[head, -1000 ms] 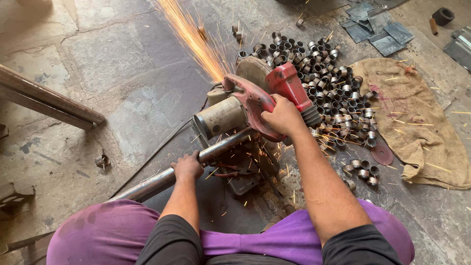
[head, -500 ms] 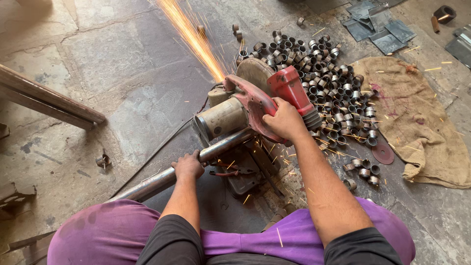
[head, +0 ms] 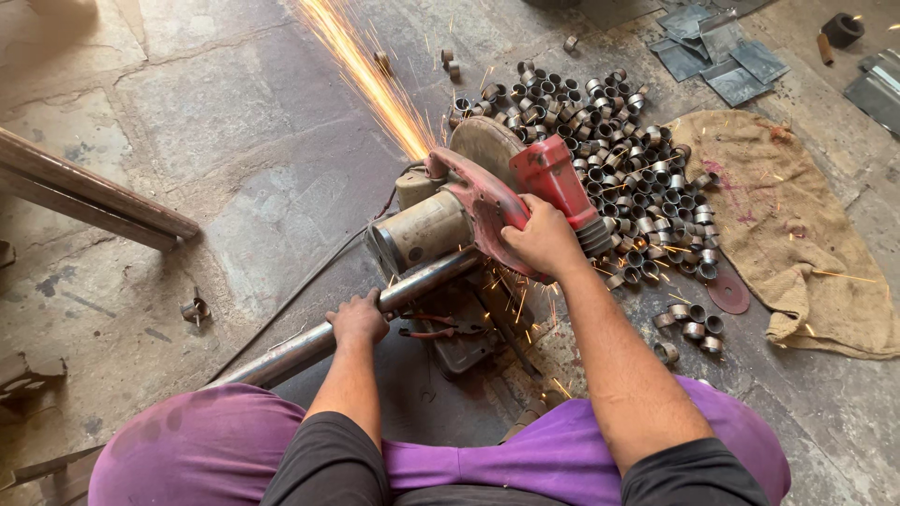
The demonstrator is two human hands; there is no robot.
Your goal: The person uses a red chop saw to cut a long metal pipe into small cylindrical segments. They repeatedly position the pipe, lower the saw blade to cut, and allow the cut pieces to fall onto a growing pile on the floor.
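Nearest the camera, purple-clad knees spread low over a stone floor (head: 234, 112); black sleeves above them. Left hand (head: 357, 320) wrapped tight round a steel pipe (head: 309, 345), knuckles up. Pipe lies on a slant, from the lower left edge of the floor up toward the saw, its far end passing under the motor. Right hand (head: 541, 240) clamped on the red handle of a chop saw (head: 478, 211), arm stretched forward. Saw body red, motor housing (head: 427, 231) grey and dusty, blade guard (head: 486, 145) dull metal. Saw base dark, partly hidden beneath the pipe and hands; small sparks scattered around it.

Sparks (head: 361, 70) fly in a bright orange stream from the blade toward the upper left edge.

Right of the saw: a dense heap of cut pipe rings (head: 600, 150), short and open-ended, some spilling toward the knees. A worn cutting disc (head: 728, 293) lies flat beside a burlap sack (head: 787, 225). One stray ring (head: 194, 309) sits alone at the left.

Farther off: long steel bars (head: 89, 199) at the left edge, flat sheet-metal pieces (head: 722, 52) at the upper right corner.
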